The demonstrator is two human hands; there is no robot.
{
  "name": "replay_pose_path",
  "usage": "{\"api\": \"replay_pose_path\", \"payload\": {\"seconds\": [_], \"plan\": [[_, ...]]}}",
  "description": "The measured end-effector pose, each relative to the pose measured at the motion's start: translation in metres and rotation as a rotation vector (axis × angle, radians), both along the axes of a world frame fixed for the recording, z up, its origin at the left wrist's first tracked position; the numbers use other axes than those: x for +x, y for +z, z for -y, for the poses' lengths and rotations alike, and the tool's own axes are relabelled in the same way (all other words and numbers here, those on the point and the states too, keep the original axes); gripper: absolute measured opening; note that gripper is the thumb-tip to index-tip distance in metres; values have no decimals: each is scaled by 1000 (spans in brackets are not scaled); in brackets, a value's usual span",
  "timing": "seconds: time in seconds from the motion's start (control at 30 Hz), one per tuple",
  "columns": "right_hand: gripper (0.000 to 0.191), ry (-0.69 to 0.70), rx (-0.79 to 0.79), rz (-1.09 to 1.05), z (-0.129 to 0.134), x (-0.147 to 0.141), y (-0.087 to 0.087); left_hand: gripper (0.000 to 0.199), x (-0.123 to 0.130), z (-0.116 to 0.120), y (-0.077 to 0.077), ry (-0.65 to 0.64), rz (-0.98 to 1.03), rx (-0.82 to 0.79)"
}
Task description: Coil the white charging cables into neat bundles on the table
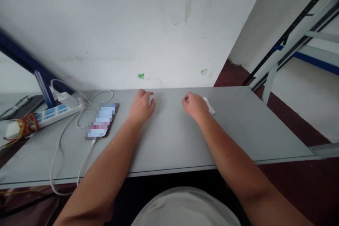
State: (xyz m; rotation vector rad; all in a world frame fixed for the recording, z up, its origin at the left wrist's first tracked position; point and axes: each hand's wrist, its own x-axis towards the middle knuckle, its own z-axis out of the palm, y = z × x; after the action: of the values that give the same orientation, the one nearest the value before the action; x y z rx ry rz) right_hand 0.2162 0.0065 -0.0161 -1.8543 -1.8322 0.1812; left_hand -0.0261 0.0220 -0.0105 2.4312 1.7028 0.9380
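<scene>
Over the back of the grey table (169, 141) my left hand (142, 106) has its thumb and fingers apart, with nothing between them. My right hand (194, 105) is level with it, further right, its fingers curled together; whatever they may hold is hidden. Just beyond the right hand's outer side lies a small bundle of white cord (209, 105), partly covered by that hand. To the left of my left forearm rests a phone (102, 122) with a lit, blurred screen and a white cable plugged into its lower end.
A white power strip (57, 112) with a plugged-in charger (67, 99) and red and yellow wires lies at the left. Loose white cable (59, 144) hangs over the front edge. Glasses (16, 107) rest on a dark item at far left. A white wall stands behind.
</scene>
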Motion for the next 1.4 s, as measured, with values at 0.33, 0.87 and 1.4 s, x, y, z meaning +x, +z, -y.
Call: {"api": "replay_pose_path", "payload": {"seconds": [0.33, 0.87, 1.4], "plan": [[28, -152, -325, 178, -4, 38, -6, 27, 30, 3, -29, -476, 37, -265], [26, 91, -210, -284, -7, -4, -15, 25, 32, 2, -30, -390, 71, -352], [30, 270, -66, -815, -9, -36, -41, 38, 39, -6, -43, -535, 833, -825]]}}
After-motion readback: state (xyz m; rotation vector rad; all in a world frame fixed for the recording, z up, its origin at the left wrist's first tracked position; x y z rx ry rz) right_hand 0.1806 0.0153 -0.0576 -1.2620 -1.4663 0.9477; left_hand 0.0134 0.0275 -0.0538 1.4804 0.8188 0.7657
